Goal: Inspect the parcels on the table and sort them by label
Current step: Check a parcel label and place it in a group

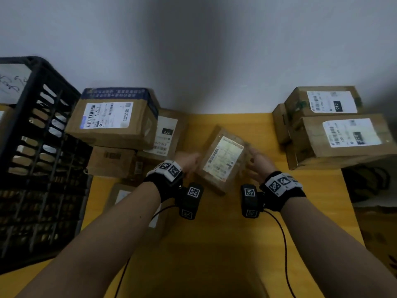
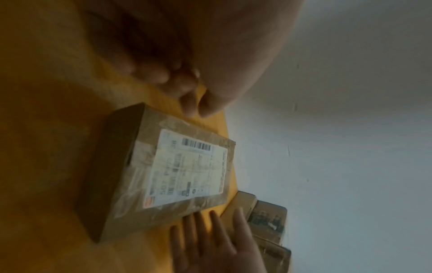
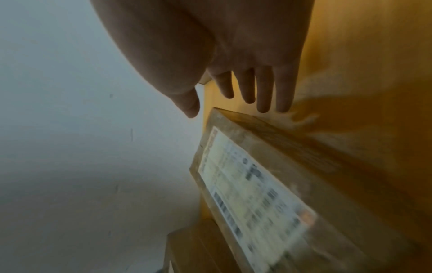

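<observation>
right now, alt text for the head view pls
Two open hands, left hand and right hand, flank a small taped parcel lying label up on a yellow table. Labelled boxes are stacked at both far corners, with a black crate at left.

Small parcel (image 1: pixel 223 157): brown cardboard wrapped in glossy, wrinkled clear tape; white paper label (image 2: pixel 187 170) under it, shiny. Counter (image 1: pixel 214 244): yellow wood-look, smooth, matt. Crate (image 1: pixel 43 160): black plastic lattice. Stacked boxes (image 1: pixel 113 119): matt corrugated cardboard, paper labels. Wall (image 1: pixel 193 50): matt white.
</observation>
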